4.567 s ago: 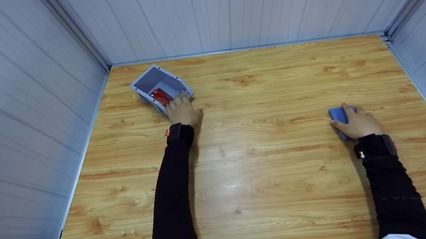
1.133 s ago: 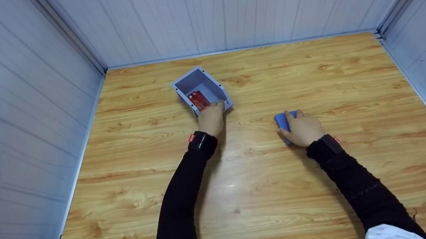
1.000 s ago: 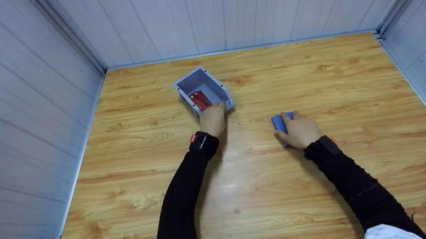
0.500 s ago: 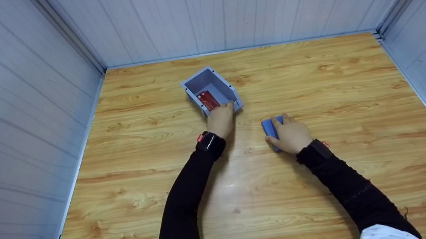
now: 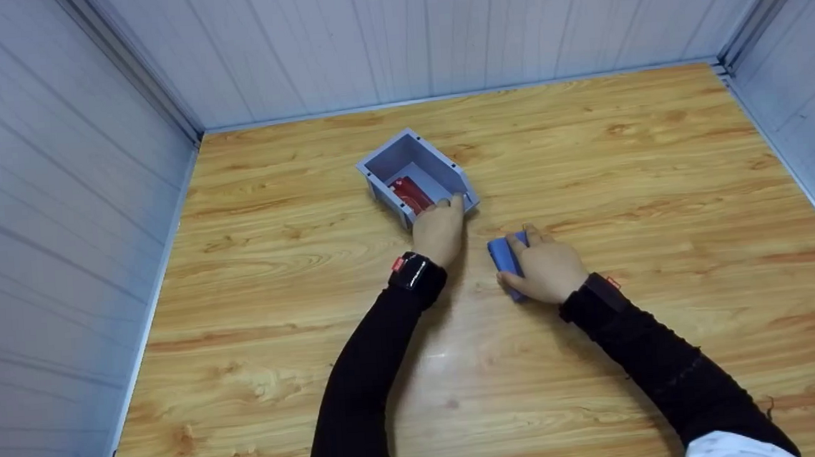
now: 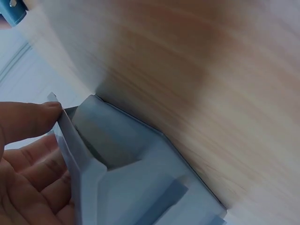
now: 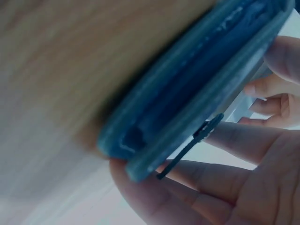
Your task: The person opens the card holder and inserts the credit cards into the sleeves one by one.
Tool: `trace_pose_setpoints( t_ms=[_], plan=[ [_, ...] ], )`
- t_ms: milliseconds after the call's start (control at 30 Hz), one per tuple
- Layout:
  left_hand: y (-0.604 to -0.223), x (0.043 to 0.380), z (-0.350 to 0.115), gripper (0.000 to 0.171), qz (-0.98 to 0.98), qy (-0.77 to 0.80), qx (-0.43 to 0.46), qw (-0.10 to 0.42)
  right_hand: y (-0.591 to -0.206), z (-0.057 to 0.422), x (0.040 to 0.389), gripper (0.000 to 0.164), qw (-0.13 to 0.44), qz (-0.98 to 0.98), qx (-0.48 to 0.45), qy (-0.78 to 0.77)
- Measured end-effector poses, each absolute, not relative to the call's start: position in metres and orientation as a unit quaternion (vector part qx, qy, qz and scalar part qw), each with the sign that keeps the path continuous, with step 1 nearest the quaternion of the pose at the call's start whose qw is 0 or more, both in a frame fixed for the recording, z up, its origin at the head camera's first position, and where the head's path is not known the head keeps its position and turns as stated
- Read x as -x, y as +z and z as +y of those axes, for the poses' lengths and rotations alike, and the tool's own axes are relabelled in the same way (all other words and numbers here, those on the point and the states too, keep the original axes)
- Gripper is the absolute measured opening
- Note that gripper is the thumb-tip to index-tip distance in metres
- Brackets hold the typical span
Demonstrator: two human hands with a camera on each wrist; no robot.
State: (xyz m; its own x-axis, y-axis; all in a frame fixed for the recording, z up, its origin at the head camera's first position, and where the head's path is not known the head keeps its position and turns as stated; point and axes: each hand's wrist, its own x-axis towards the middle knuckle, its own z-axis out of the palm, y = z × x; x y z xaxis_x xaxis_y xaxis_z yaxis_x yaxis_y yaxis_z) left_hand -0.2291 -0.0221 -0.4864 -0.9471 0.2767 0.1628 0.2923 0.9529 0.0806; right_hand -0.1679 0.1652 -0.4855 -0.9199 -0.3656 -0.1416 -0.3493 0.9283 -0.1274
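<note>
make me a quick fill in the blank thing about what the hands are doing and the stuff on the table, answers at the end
1. The left hand pinches the edge of the bin, while the wallet is held by the ____ hand.
2. In the head view, the wallet's colour is ____.
3. The flat item lying in the bin is mostly coloured ____.
4. The tabletop shows a ____ grain pattern.

Missing words: right; blue; red; wood
</note>
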Motion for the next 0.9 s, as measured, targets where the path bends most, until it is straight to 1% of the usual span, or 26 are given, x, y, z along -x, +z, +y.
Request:
trace_pose_setpoints(
  t_ms=[100, 333, 533, 900],
  plan=[
    [-0.487, 0.228, -0.018, 0.03, -0.984, -0.048, 0.152, 0.081, -0.485, 0.162, 0.164, 0.078, 0.076, 0.979, 0.184, -0.048],
    [-0.485, 0.228, -0.008, 0.035, -0.985, -0.041, 0.155, 0.056, -0.486, 0.155, 0.159, 0.08, 0.059, 0.98, 0.185, -0.045],
    [-0.482, 0.228, 0.0, 0.04, -0.985, -0.034, 0.164, 0.045, -0.488, 0.152, 0.156, 0.081, 0.041, 0.979, 0.193, -0.06],
    [-0.482, 0.232, 0.007, 0.041, -0.983, -0.025, 0.177, 0.049, -0.488, 0.143, 0.151, 0.078, 0.013, 0.977, 0.204, -0.064]
  ],
)
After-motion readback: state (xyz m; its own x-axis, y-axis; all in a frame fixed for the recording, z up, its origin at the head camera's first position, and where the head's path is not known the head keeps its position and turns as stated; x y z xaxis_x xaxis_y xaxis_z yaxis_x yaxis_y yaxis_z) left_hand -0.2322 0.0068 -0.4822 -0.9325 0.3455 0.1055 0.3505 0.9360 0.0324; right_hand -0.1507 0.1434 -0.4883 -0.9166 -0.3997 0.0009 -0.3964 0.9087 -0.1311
